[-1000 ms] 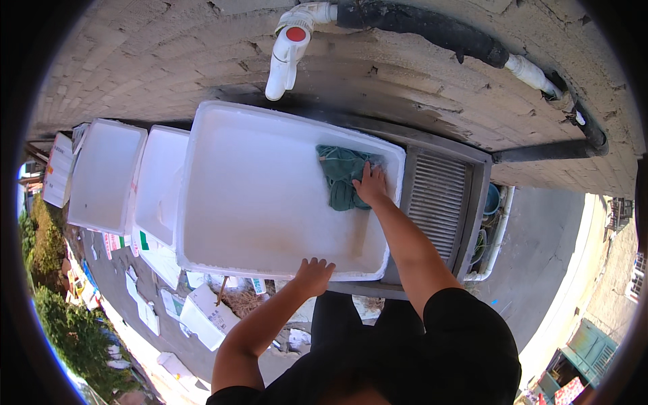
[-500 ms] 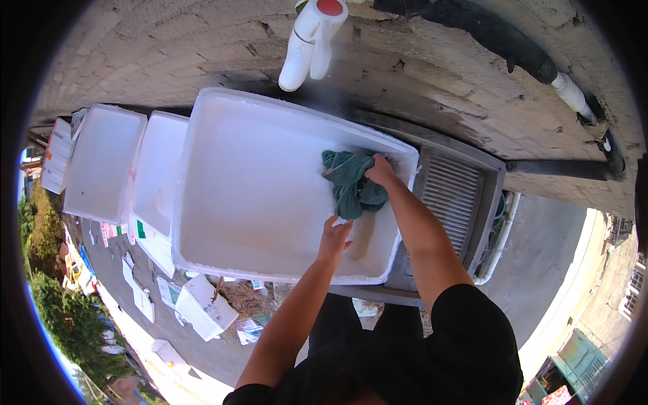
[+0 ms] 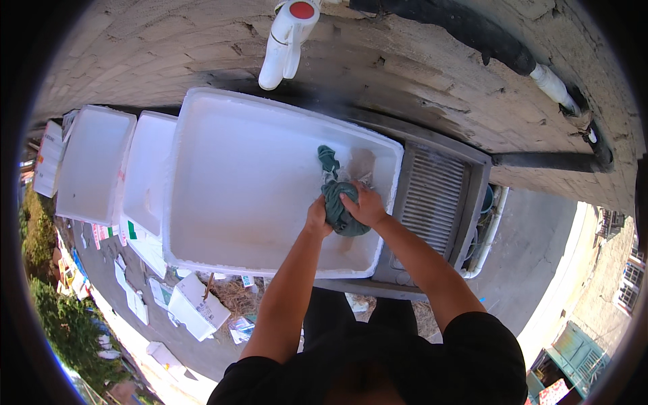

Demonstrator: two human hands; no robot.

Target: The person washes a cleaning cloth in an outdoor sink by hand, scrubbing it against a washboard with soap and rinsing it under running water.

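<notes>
From the head view, both hands meet over the right part of a large white foam box (image 3: 243, 196). The left hand (image 3: 316, 219) and the right hand (image 3: 364, 206) are clamped around a bunched dark green cloth (image 3: 337, 202), fingers curled tight into it from either side, the 2 hands almost touching each other. A tail of the cloth trails up and away from the hands toward the far wall of the box, lying on the box floor. The floor beneath and just beyond the hands looks wet and brownish, while the rest of the box interior is plain white.

The box sits on a grey metal surface (image 3: 405, 277), and just right of the box is a ribbed grey grille (image 3: 432, 199) set in that same unit. To the left stand 2 more white foam boxes (image 3: 94, 165), side by side and touching the big one in a row. Above the box, a white plastic pipe end with a red cap (image 3: 287, 37) sticks out from a rough brick wall (image 3: 169, 54). A black pipe (image 3: 472, 34) runs along the wall to the right. Below the boxes, scattered white cartons and scraps (image 3: 196, 307) lie on the ground far beneath. The person's dark sleeves fill the lower edge.
</notes>
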